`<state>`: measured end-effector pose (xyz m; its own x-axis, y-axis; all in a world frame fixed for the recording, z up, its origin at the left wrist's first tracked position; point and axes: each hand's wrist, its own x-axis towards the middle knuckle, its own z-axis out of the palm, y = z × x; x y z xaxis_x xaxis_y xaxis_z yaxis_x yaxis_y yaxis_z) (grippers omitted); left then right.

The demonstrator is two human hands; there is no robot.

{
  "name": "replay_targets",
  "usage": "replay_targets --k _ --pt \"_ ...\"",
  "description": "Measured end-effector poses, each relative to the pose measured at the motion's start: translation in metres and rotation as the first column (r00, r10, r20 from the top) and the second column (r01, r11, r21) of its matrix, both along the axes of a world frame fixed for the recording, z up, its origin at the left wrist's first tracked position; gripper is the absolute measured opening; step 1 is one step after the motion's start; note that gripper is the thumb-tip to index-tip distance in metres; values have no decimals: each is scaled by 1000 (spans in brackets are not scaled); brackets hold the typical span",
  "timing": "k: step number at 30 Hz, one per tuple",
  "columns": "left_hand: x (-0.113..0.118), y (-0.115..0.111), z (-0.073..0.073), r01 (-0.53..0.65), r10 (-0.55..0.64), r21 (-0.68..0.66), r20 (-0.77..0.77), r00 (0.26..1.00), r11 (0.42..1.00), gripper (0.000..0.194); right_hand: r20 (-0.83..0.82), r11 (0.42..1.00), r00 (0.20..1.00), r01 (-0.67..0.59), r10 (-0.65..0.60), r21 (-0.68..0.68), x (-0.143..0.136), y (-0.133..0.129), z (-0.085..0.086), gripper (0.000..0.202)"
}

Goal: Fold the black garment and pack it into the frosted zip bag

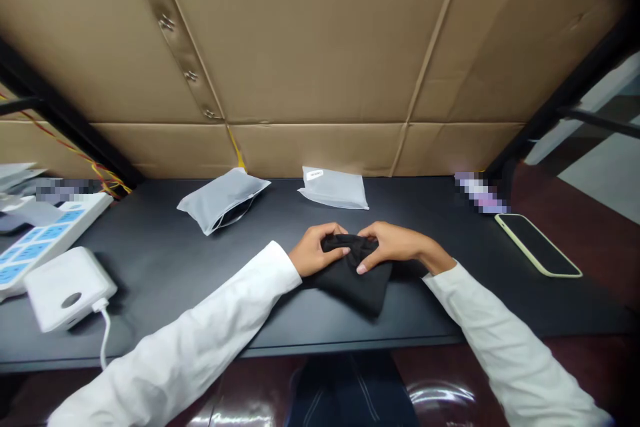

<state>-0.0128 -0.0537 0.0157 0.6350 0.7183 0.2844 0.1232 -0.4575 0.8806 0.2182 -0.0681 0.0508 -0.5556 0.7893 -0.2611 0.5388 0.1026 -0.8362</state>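
Both hands grip a folded piece of black fabric above the front part of the dark table. My left hand pinches its upper left edge, thumb on the near side. At the upper right edge, my right hand holds the cloth the same way, its fingers partly hidden behind it. The lower part of the fabric hangs toward the table's near edge. Beyond the hands lie two frosted zip bags: one bag at the left with its mouth gaping, and another bag with a white label, lying flat.
On the left stand a white charger box with a cable and a white power strip. A phone in a pale case lies at the right, near a small purple packet. Cardboard walls the back; black metal posts flank it.
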Motion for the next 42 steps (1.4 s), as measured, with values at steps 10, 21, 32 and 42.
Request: replay_targets --k 10,21,32,42 --pt "7 -2 -2 -127 125 -115 -21 992 985 30 -66 994 995 76 -71 80 8 -2 5 40" --pt "10 -6 0 -148 169 157 -130 977 976 39 -88 996 996 42 -35 76 13 -1 3 61" --pt "-26 80 -2 -147 518 808 -214 828 570 37 -352 975 925 68 -141 -211 -5 -5 -1 40" --pt "-23 92 0 -33 635 861 -348 690 508 30 -599 669 354 590 -718 -452 0 15 -17 43"
